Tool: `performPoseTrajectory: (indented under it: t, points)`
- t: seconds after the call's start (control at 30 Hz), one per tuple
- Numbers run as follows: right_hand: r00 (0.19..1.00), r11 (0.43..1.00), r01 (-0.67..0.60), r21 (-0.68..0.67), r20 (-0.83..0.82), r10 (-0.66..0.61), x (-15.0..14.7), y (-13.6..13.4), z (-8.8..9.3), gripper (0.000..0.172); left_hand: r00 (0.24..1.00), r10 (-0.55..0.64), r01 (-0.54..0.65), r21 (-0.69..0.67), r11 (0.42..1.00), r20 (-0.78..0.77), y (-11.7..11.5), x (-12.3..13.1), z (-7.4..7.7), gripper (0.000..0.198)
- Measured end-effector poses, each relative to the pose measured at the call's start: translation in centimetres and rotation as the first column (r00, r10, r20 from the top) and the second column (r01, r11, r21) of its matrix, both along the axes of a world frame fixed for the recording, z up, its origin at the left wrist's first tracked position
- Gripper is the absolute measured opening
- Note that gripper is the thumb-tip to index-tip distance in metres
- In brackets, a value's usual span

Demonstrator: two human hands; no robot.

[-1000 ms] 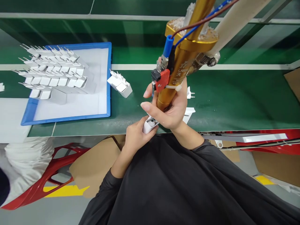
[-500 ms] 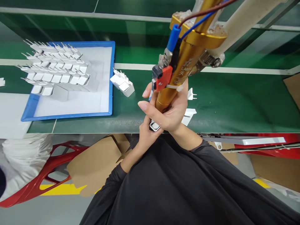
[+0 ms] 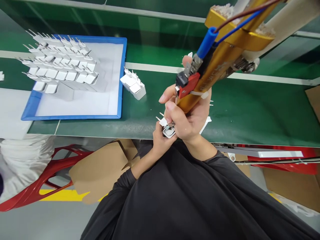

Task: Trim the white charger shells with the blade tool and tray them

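My left hand [image 3: 163, 138], at the table's front edge, is closed round a white charger housing [image 3: 169, 133] whose open end faces up, showing metal parts inside. A white plug cover [image 3: 163, 122] with two pins leans tilted at the housing's rim. Above it, my right hand [image 3: 187, 120] is wrapped round the lower end of a gold cylindrical tool [image 3: 208, 75] with a red-and-black switch [image 3: 188, 85]. Its thumb is bent close over the plug cover; whether it touches is unclear. A small white piece [image 3: 190, 54] shows by a raised fingertip.
A blue-rimmed tray [image 3: 119, 103] holds rows of white chargers [image 3: 62, 71], pins up. Two more chargers [image 3: 133, 85] stand to its right on the green table [image 3: 250, 113]. A white part [image 3: 206, 124] lies beside my right wrist. Brown and blue wires [image 3: 240, 20] run up from the tool.
My right hand and the gold tool have shifted up and right, off the housing. The plug cover with pins now shows tilted at the housing's open end. The view has turned slightly.
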State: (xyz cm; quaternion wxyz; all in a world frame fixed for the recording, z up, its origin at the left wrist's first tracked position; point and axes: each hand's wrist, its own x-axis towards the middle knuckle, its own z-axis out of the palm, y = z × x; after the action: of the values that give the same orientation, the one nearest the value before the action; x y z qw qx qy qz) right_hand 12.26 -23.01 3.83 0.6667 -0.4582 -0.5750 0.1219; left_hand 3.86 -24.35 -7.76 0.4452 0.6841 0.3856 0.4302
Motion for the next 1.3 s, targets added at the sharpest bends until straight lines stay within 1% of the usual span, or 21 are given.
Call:
performPoseTrajectory:
  t: [0.1, 0.17, 0.23, 0.37, 0.47, 0.57, 0.67, 0.77, 0.83, 0.9, 1.0, 1.07, 1.1, 1.17, 1.2, 1.23, 1.27, 1.3]
  points:
    - [0.995, 0.998, 0.067, -0.006, 0.076, -0.067, 0.0, 0.0, 0.0, 0.044, 1.0, -0.015, 0.015, -0.035, 0.999, 0.003, -0.1, 0.1, 0.0, 0.043]
    - [0.991, 0.996, 0.084, 0.01, 0.105, -0.085, 0.0, 0.0, 0.0, 0.05, 0.999, -0.025, 0.023, -0.067, 0.997, -0.022, -0.2, 0.2, 0.0, 0.044]
    - [0.99, 0.997, 0.076, 0.017, 0.117, -0.077, 0.1, 0.0, 0.0, 0.054, 0.996, -0.041, 0.033, -0.095, 0.995, -0.078, -0.1, 0.3, 0.2, 0.043]
    - [0.997, 0.999, 0.026, 0.023, 0.069, -0.027, 0.7, -0.2, -0.1, 0.052, 0.983, -0.088, 0.069, -0.118, 0.991, -0.163, 0.6, -0.1, 0.8, 0.039]
    - [1.0, 1.0, 0.015, 0.0, 0.01, -0.015, 2.0, -0.6, -0.5, 0.05, 0.972, -0.079, 0.053, -0.125, 0.991, -0.22, 1.5, -0.8, 1.3, 0.036]
    - [0.998, 0.998, 0.044, 0.036, -0.038, -0.043, 4.2, -1.5, -1.4, 0.047, 0.954, -0.079, 0.034, -0.157, 0.987, -0.288, 2.0, -1.7, 2.0, 0.034]
    - [0.989, 0.988, 0.142, 0.053, -0.053, -0.139, 7.4, -2.9, -2.6, 0.042, 0.949, -0.12, 0.067, -0.186, 0.98, -0.292, 2.1, -2.3, 2.8, 0.033]
    - [0.974, 0.974, 0.226, 0.036, -0.025, -0.225, 11.2, -4.3, -3.9, 0.043, 0.95, -0.169, 0.115, -0.209, 0.971, -0.262, 2.0, -2.5, 3.6, 0.033]
    - [0.956, 0.955, 0.291, 0.064, 0.026, -0.293, 13.7, -5.2, -4.8, 0.044, 0.95, -0.195, 0.14, -0.222, 0.965, -0.246, 2.0, -2.4, 4.1, 0.034]
    - [0.91, 0.915, 0.4, 0.053, 0.098, -0.404, 15.9, -6.0, -5.5, 0.047, 0.948, -0.211, 0.157, -0.227, 0.961, -0.239, 2.1, -2.2, 4.3, 0.033]
    - [0.816, 0.826, 0.564, -0.012, 0.161, -0.555, 18.1, -6.8, -6.4, 0.05, 0.946, -0.224, 0.168, -0.235, 0.957, -0.236, 2.3, -1.8, 4.4, 0.03]
    - [0.755, 0.77, 0.636, 0.05, 0.163, -0.635, 18.6, -7.3, -6.8, 0.05, 0.947, -0.233, 0.173, -0.258, 0.95, -0.221, 2.4, -1.7, 4.4, 0.029]
    - [0.704, 0.723, 0.682, 0.112, 0.171, -0.69, 18.5, -7.6, -7.0, 0.049, 0.948, -0.239, 0.177, -0.274, 0.945, -0.21, 2.4, -1.6, 4.5, 0.028]
    - [0.565, 0.604, 0.76, 0.241, 0.216, -0.796, 17.6, -8.2, -7.4, 0.044, 0.95, -0.248, 0.185, -0.302, 0.935, -0.188, 2.4, -1.5, 4.6, 0.028]
    - [0.521, 0.581, 0.772, 0.259, 0.269, -0.81, 16.9, -8.5, -7.7, 0.04, 0.951, -0.251, 0.187, -0.313, 0.931, -0.18, 2.5, -1.4, 4.7, 0.029]
    - [0.511, 0.598, 0.764, 0.241, 0.339, -0.79, 16.0, -8.8, -7.9, 0.035, 0.952, -0.254, 0.189, -0.323, 0.928, -0.172, 2.5, -1.4, 4.7, 0.029]
    - [0.555, 0.668, 0.726, 0.165, 0.432, -0.71, 15.0, -9.1, -8.2, 0.032, 0.952, -0.256, 0.191, -0.331, 0.924, -0.167, 2.5, -1.3, 4.8, 0.029]
    - [0.614, 0.745, 0.663, 0.068, 0.52, -0.594, 14.1, -9.3, -8.6, 0.029, 0.952, -0.259, 0.193, -0.339, 0.921, -0.162, 2.6, -1.3, 4.9, 0.03]
